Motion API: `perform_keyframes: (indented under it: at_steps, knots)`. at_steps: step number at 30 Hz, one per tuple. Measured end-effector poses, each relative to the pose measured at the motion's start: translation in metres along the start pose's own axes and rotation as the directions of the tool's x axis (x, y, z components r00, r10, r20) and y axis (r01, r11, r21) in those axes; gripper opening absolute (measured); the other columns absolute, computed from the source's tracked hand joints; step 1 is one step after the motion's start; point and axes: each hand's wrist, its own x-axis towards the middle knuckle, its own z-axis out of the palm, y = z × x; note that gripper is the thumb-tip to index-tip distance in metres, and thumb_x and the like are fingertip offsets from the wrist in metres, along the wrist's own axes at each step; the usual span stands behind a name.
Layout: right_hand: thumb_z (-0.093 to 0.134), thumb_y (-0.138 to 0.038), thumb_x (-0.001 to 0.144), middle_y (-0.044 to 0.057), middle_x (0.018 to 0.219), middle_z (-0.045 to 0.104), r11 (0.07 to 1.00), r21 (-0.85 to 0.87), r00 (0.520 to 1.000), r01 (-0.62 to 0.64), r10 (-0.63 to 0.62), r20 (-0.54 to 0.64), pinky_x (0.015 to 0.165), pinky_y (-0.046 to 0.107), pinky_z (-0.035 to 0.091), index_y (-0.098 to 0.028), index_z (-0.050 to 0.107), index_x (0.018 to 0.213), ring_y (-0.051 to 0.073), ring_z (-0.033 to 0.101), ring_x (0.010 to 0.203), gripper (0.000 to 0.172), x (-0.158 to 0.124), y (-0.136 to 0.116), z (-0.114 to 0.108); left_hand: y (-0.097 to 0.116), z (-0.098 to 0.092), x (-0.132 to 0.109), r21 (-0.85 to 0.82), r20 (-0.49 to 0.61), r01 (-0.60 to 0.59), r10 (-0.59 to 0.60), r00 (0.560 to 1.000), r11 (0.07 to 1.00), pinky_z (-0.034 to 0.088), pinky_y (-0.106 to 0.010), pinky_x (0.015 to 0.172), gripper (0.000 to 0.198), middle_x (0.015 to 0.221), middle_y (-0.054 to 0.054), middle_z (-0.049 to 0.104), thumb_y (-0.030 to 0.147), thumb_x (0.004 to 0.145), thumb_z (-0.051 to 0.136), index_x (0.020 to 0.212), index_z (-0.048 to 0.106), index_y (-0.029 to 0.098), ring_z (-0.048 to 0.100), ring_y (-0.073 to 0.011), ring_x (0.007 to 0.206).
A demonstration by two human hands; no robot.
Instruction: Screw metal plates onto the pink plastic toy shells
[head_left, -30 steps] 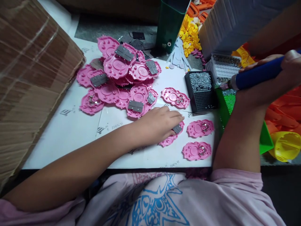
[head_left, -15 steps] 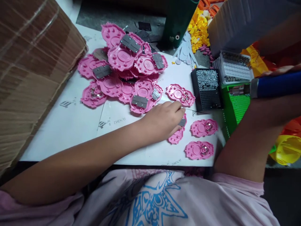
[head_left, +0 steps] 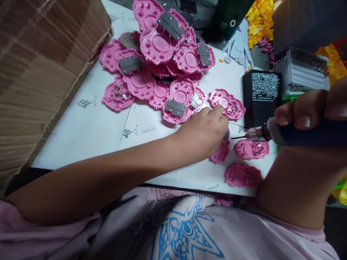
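Observation:
My left hand (head_left: 202, 135) presses down on a pink plastic part (head_left: 220, 152) with a grey metal plate, on the white sheet (head_left: 89, 126). My right hand (head_left: 306, 112) grips a blue-handled electric screwdriver (head_left: 295, 133); its thin bit points left and ends just beside my left fingertips. Three more pink parts lie apart around it: one (head_left: 226, 104) behind my left hand, one (head_left: 251, 148) under the screwdriver, one (head_left: 242, 175) near the front edge.
A heap of pink parts (head_left: 159, 57) with grey plates lies at the back. A black tray of small screws (head_left: 261, 95) stands right of them. A cardboard box (head_left: 35, 72) fills the left. Yellow and orange parts (head_left: 260, 21) lie at the back right.
My right hand has lowered the screwdriver and swung its bit left to my left hand's fingertips. The left hand stayed on the pink part. The view shifted closer.

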Motion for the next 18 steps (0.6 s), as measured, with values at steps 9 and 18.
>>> perform_keyframes:
  at_steps: [9, 18]
  knots:
    - [0.060, -0.046, 0.084, -0.002, 0.062, 0.037, 0.987, 0.152, 0.994, 0.055, -0.069, 0.086, 0.057, 0.031, 0.054, -0.020, 0.052, 0.062, 0.006, 0.051, 0.052, 0.035, 0.000, 0.006, 0.006, -0.001, 0.004, 0.000, -0.010, -0.037, -0.003, 0.002, 0.999, 1.000, 0.045, -0.039, 0.078, 0.021, 0.111, -0.017, 0.054, 0.017, 0.086, 0.051, 0.103, 0.058, 0.009, 0.053, -0.0280, 0.098]
    - [0.052, -0.046, 0.088, -0.001, 0.060, 0.044, 0.988, 0.141, 0.982, 0.070, -0.093, 0.166, 0.059, 0.034, 0.056, -0.024, 0.063, 0.072, 0.011, 0.055, 0.056, 0.029, 0.004, 0.011, -0.002, 0.000, 0.005, -0.001, 0.018, -0.070, 0.006, -0.005, 0.998, 1.000, 0.044, -0.036, 0.079, 0.021, 0.108, -0.014, 0.055, 0.018, 0.085, 0.051, 0.103, 0.058, 0.010, 0.054, -0.0258, 0.096]
